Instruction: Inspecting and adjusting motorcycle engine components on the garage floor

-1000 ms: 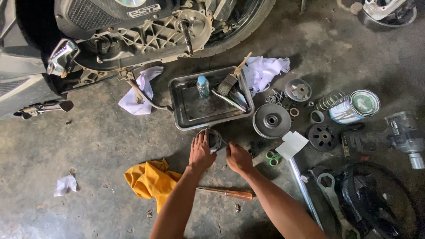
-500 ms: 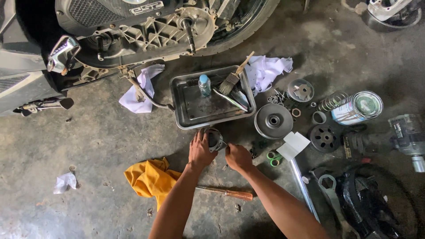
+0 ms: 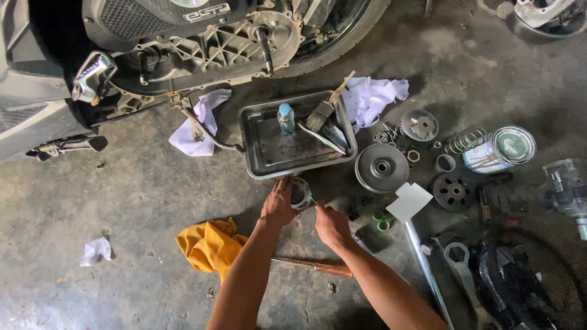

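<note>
Nearest to us, our forearms reach out over the concrete floor (image 3: 122, 201), crossing a wooden-handled tool (image 3: 315, 266) that lies beside a yellow rag (image 3: 208, 243). Our left hand (image 3: 279, 205) curls round the side of a small round metal part (image 3: 300, 193) and steadies it on the floor just in front of the tray (image 3: 257, 160); our right hand (image 3: 331, 225) is closed in a narrow grip, and a thin pale tip shows at its fingers toward the part, though we cannot tell what it holds. Judging by how things lie, the strip-down looks well advanced: a pulley disc (image 3: 381, 167), a ramp plate (image 3: 419, 124), a drilled disc (image 3: 451, 191), a spring (image 3: 462, 140), rings and small bits are already laid out to the right, near a tin can (image 3: 500, 148). The tray carries a brush (image 3: 323, 110) and a small bottle (image 3: 285, 117), so cleaning seems to be under way, with the part in hand not yet finished and nothing yet refitted. Farther off, the scooter engine (image 3: 208, 46) stands open with its bare shaft exposed, white rags (image 3: 199, 122) beneath it. The inside of the held part is shadowed, our fingers hide its near face, and the dark heap at lower right is cut off and hard to read.
</note>
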